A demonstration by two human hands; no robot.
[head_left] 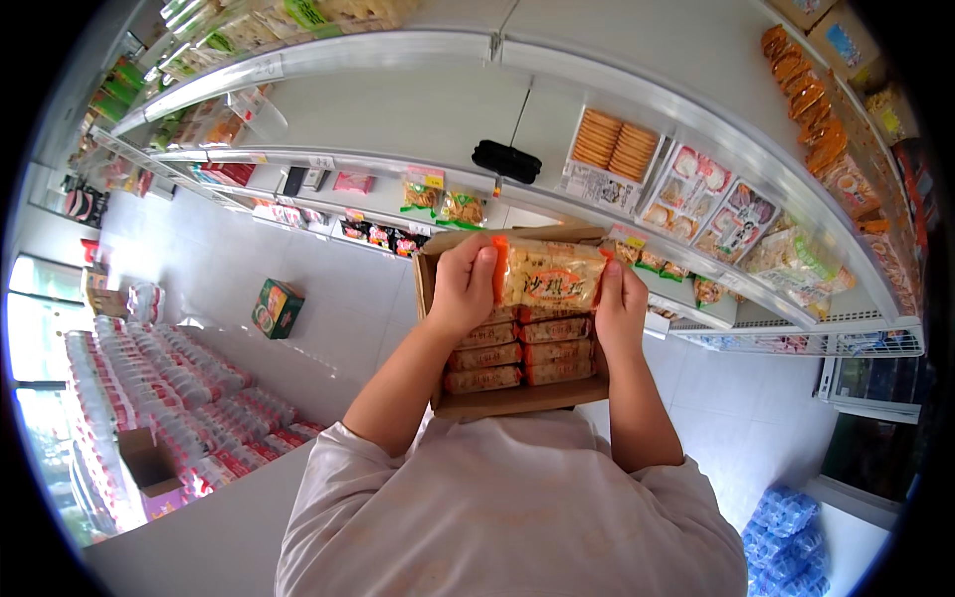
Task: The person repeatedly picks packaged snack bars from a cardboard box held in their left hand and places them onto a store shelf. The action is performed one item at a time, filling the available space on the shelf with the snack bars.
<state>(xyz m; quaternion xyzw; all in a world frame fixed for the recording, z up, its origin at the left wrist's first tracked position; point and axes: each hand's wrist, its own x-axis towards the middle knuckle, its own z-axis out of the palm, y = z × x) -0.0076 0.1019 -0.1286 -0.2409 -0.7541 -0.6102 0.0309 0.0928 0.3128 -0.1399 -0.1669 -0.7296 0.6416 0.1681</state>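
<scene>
My left hand (463,286) and my right hand (621,305) grip the two ends of a clear snack packet (549,275) with orange edges and tan pastry pieces inside. I hold it above an open brown cardboard box (517,400) that rests against my chest. Inside the box lie several more packets of the same kind (517,350), stacked in two columns. Both hands sit at the box's far end, just in front of the white shelves.
White store shelves (557,75) curve across the top, carrying biscuit packs (617,147), bagged snacks (711,199) and a black item (506,159). A green carton (277,307) sits on the tiled floor. Shrink-wrapped bottle packs (169,388) fill the left; blue ones (786,542) lie lower right.
</scene>
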